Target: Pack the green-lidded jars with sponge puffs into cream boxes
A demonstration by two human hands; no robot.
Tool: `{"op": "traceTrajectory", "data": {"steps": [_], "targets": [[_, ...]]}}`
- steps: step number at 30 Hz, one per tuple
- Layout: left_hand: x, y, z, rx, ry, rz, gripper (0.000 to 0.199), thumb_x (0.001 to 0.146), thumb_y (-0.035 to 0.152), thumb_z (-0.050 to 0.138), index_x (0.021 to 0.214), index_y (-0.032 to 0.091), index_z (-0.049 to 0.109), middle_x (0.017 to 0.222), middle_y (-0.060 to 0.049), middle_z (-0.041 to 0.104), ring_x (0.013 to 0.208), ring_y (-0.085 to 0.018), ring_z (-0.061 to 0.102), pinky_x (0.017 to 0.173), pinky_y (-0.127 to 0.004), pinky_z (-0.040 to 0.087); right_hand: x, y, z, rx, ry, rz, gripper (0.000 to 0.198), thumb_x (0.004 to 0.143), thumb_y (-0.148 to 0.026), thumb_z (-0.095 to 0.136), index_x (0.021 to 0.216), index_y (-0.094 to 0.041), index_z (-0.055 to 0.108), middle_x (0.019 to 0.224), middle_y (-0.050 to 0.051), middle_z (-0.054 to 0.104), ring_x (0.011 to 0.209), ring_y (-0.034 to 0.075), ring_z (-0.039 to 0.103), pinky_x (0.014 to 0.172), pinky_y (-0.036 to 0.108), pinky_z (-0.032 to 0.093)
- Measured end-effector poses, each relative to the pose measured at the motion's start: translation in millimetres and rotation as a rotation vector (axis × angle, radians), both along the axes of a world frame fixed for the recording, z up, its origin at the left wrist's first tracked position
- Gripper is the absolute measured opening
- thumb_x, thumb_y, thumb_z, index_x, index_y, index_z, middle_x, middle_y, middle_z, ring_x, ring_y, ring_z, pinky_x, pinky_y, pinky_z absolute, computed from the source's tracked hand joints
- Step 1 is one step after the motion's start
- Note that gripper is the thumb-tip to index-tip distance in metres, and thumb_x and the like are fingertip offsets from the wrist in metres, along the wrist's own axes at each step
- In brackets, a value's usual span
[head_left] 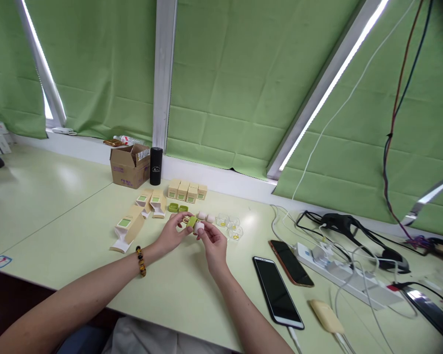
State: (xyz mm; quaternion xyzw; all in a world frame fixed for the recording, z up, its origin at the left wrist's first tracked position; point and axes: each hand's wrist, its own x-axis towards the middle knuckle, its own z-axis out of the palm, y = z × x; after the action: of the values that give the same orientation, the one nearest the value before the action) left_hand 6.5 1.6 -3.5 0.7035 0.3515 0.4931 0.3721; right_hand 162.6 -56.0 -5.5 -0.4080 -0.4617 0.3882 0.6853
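The left hand point(174, 232) pinches a green piece point(191, 222) and the right hand point(214, 243) a pale pink piece point(198, 227) against it, over the table point(184, 295); whether the two are joined, I cannot tell. Just beyond, green trays point(173, 207), rounded pink parts point(210, 218) and clear cups point(223, 221) remain loose; three cartons point(133, 222) are already opened, four boxes point(182, 191) look closed.
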Motion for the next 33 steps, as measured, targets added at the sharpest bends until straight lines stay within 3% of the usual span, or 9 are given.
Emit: {"op": "traceTrajectory", "data": {"steps": [14,19,33], "targets": [[-1,-6,2.3,0.022,0.002,0.018,0.057,0.078,0.063,0.076,0.119,0.024,0.068,0.115,-0.011,0.057,0.103,-0.025,0.056,0.095,-0.042,0.048,-1,-1,1,0.015,-0.014,-0.02,0.037,0.08,-0.042,0.081,0.106,-0.017,0.075,0.089,0.006,0.076,0.072,0.018,0.066,0.071,0.035,0.058],[-1,-9,4.6,0.018,0.002,0.028,0.053,0.078,0.057,0.079,0.119,0.024,0.067,0.116,-0.01,0.055,0.104,-0.025,0.056,0.098,-0.042,0.048,1,-1,0,0.047,-0.02,-0.047,0.042,0.081,-0.043,0.08,0.113,-0.017,0.073,0.089,0.006,0.073,0.07,0.016,0.063,0.066,0.031,0.055],[0,-12,4.9,0.004,0.039,0.023,0.043,0.08,0.042,0.08,0.116,0.025,0.064,0.116,-0.006,0.052,0.105,-0.022,0.057,0.097,-0.039,0.05,-1,-3,2,0.051,-0.081,-0.057,0.036,0.083,-0.043,0.076,0.108,-0.017,0.075,0.089,0.006,0.076,0.067,0.016,0.064,0.067,0.034,0.057]]}}
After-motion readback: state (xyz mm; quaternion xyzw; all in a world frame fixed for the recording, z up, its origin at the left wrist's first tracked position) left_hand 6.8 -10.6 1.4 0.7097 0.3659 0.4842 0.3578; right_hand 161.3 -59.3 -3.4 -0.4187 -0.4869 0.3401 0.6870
